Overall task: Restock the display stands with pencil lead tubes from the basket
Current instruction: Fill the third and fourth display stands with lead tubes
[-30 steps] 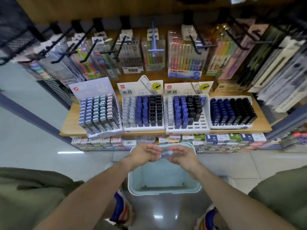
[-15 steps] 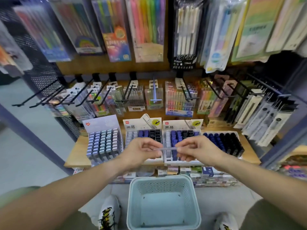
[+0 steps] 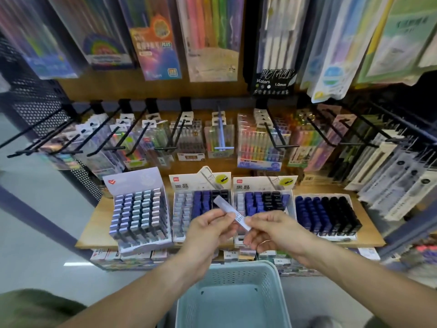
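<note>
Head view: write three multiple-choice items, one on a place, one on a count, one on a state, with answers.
1. Where is the basket?
A. Below the hands
B. On the shelf
C. Hung on a hook

2. How many display stands stand on the wooden shelf?
A. Two
B. Four
C. Seven

3. How is the pale lead tube held?
A. Left hand alone
B. Lying in the basket
C. Between both hands

Answers: 1 A, its rim shows beneath the wrists. 2 B, four stand side by side. 3 C, left hand and right hand both pinch it.
</note>
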`<state>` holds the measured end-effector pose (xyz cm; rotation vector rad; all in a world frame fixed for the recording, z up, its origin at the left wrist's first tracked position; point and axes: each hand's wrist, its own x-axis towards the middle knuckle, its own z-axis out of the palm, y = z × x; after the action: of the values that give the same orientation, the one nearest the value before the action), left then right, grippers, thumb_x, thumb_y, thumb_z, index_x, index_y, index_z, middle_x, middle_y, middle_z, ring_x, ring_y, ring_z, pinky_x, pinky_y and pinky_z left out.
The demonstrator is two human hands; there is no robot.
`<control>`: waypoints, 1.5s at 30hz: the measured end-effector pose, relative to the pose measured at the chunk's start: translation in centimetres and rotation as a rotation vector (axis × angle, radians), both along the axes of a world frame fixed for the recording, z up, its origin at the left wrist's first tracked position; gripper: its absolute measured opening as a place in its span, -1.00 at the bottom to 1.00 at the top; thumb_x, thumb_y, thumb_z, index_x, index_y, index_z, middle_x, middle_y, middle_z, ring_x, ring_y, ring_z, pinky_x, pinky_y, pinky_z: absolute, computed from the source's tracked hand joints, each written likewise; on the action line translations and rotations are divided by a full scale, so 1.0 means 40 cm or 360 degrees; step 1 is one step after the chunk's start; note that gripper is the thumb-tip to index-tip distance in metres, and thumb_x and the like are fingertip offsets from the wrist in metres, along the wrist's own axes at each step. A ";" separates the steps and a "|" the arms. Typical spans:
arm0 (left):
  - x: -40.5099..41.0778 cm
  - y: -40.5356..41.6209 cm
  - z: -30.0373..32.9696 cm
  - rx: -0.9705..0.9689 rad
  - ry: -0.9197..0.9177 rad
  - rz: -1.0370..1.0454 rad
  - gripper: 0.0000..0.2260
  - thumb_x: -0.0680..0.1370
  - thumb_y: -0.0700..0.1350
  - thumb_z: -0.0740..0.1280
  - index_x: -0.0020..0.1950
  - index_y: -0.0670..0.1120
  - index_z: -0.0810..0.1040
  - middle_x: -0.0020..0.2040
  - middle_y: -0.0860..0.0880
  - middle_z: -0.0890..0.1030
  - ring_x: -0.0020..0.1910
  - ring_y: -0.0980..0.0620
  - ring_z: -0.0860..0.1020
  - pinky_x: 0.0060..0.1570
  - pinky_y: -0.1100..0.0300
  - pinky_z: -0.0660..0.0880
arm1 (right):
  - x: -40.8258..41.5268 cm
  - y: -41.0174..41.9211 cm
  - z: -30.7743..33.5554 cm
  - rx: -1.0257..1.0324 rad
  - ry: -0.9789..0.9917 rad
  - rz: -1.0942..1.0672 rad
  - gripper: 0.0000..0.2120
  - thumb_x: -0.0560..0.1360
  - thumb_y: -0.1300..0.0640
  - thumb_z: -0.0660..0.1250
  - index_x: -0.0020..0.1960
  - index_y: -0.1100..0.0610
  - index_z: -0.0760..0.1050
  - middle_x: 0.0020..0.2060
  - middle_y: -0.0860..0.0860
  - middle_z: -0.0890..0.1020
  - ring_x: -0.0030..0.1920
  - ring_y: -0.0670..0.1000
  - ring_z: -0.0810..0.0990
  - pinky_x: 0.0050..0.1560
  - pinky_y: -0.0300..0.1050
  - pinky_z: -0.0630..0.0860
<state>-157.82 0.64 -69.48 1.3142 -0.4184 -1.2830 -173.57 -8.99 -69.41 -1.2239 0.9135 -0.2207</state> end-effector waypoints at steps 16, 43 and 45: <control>0.003 -0.005 -0.062 0.0196 -0.0148 0.0041 -0.85 0.52 -0.30 0.48 0.07 -0.16 0.70 -0.06 -0.13 0.75 -0.01 -0.07 0.71 0.08 0.12 0.61 | -0.007 -0.045 -0.002 -0.0724 -0.0117 -0.0519 -0.70 0.58 0.34 0.35 0.20 0.03 0.65 -0.25 0.01 0.58 -0.27 -0.05 0.59 -0.04 -0.12 0.63; -0.022 -0.008 -0.235 0.0573 -0.0943 -0.0645 -0.40 0.61 -0.29 0.26 0.60 0.09 0.25 0.53 0.13 0.37 0.16 0.15 0.56 0.07 0.28 0.53 | 0.025 -0.063 -0.150 -0.1772 0.0542 0.0159 -0.84 0.50 0.23 0.44 0.00 0.02 0.57 -0.20 -0.16 0.63 -0.17 -0.14 0.61 -0.07 -0.10 0.61; -0.026 -0.013 -0.243 0.0577 -0.0949 -0.0663 -0.37 0.60 -0.29 0.26 0.61 0.12 0.23 0.54 0.12 0.36 0.30 0.08 0.51 0.19 0.18 0.55 | 0.030 -0.063 -0.161 -0.1791 0.0599 0.0174 -0.83 0.48 0.21 0.45 0.02 0.00 0.58 -0.20 -0.15 0.60 -0.13 -0.11 0.59 -0.04 -0.08 0.59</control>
<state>-158.87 0.10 -79.21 2.0011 -0.9471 -1.3245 -172.38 -11.49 -75.86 -2.4090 1.0644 -0.4571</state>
